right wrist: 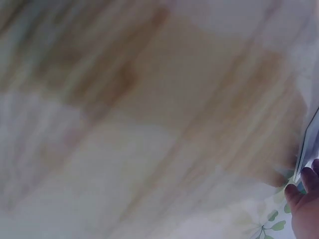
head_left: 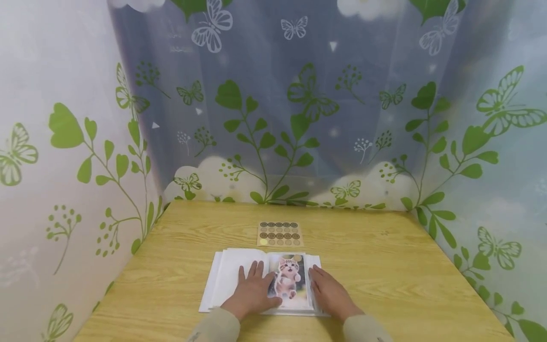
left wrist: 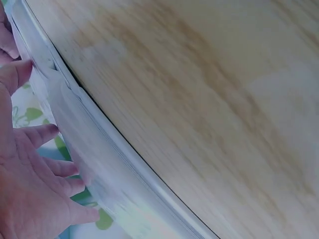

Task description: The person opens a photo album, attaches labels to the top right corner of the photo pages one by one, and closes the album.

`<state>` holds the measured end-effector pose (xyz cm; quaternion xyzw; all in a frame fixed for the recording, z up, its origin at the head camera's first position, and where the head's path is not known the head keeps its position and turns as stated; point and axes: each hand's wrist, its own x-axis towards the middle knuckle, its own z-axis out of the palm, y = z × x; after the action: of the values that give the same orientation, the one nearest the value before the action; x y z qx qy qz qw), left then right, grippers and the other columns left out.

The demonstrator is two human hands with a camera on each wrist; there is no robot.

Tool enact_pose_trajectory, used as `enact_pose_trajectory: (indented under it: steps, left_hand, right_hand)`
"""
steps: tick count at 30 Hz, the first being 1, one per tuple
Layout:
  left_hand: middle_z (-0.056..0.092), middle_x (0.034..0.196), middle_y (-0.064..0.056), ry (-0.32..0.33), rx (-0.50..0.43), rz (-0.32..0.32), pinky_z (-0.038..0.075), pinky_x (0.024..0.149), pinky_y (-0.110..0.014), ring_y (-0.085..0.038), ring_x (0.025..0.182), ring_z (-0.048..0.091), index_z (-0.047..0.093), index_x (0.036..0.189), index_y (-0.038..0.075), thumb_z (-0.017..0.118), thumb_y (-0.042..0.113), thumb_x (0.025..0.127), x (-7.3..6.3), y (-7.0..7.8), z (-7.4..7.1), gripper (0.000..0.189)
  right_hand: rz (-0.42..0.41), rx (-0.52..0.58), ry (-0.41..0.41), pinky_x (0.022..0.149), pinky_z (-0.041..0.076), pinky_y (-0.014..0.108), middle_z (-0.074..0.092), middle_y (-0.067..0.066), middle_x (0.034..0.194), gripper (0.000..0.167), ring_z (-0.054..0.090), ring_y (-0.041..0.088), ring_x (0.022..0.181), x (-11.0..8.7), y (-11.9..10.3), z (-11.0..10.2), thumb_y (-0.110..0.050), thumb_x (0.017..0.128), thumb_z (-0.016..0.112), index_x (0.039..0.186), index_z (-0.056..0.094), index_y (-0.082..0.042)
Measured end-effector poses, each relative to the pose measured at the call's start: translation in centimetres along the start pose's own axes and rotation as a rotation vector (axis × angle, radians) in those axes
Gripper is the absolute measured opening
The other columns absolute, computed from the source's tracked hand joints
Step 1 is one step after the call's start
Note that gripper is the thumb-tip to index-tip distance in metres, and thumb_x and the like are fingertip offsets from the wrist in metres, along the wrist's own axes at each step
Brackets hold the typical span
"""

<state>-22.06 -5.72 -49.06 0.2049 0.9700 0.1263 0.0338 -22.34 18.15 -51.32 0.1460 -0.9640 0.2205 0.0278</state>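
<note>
An open photo album (head_left: 217, 280) with white pages lies on the table. Its right page carries a kitten picture (head_left: 287, 280), with a small round tan sticker (head_left: 297, 258) at the picture's top right. My left hand (head_left: 252, 292) rests with spread fingers across the middle fold, its thumb on the picture's lower part. In the left wrist view, those fingers (left wrist: 60, 167) stand apart over the album's pages. My right hand (head_left: 331, 292) lies along the album's right edge, fingertips at the page border. The right wrist view shows its fingers (right wrist: 310, 179) at that edge, unfolded.
Behind the album lies a brown sheet of round stickers (head_left: 279, 233) in dark and tan rows, with one yellow circle at its lower left. The wooden table (head_left: 384, 266) meets a curtain (head_left: 273, 118) printed with leaves and butterflies at the back and both sides.
</note>
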Motion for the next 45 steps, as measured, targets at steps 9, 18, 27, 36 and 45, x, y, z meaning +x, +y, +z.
enact_pose_trajectory:
  steps: [9,18,27,36,45]
  left_hand:
    - [0.041,0.149,-0.025,0.052,0.073,0.058,0.020,0.115,-0.063,-0.042,0.141,0.033,0.056,0.139,0.006,0.062,0.056,0.090,0.3,1.0,1.0,0.070]
    - [0.040,0.150,-0.026,0.053,0.058,0.127,0.030,0.115,-0.050,-0.040,0.140,0.036,0.050,0.143,0.003,0.067,0.066,0.080,0.1,2.5,1.7,0.091]
    - [0.043,0.148,-0.025,0.066,0.051,0.135,0.033,0.114,-0.046,-0.039,0.137,0.041,0.051,0.142,0.001,0.069,0.061,0.082,-0.2,2.4,1.4,0.087]
    - [0.044,0.147,-0.024,0.070,0.044,0.147,0.033,0.114,-0.046,-0.038,0.137,0.041,0.052,0.141,0.002,0.068,0.060,0.084,-0.1,2.2,1.4,0.083]
    - [0.046,0.145,-0.025,0.074,0.041,0.168,0.035,0.113,-0.047,-0.040,0.134,0.043,0.054,0.136,0.005,0.072,0.061,0.079,0.0,1.8,1.6,0.082]
  right_hand:
    - [-0.015,-0.007,-0.019,0.112,0.033,0.053,0.048,0.025,0.144,0.038,0.045,0.041,0.134,0.1,-0.2,-0.1,-0.013,0.102,0.051,0.135,0.055,0.007]
    - [0.049,-0.025,-0.064,0.111,0.029,0.063,0.048,0.020,0.146,0.040,0.043,0.038,0.136,0.2,0.0,-0.1,-0.017,0.103,0.049,0.139,0.054,0.000]
    - [0.078,-0.077,-0.088,0.110,0.021,0.070,0.047,0.016,0.148,0.042,0.041,0.036,0.138,0.4,0.1,0.0,-0.021,0.103,0.049,0.141,0.053,-0.004]
    - [0.068,-0.102,-0.107,0.109,0.021,0.071,0.046,0.017,0.149,0.043,0.041,0.036,0.138,0.4,0.1,-0.1,-0.020,0.103,0.048,0.142,0.052,-0.004]
    - [0.069,-0.130,-0.113,0.110,0.021,0.070,0.047,0.016,0.149,0.043,0.042,0.035,0.137,0.4,-0.1,-0.1,-0.021,0.103,0.047,0.142,0.052,-0.004]
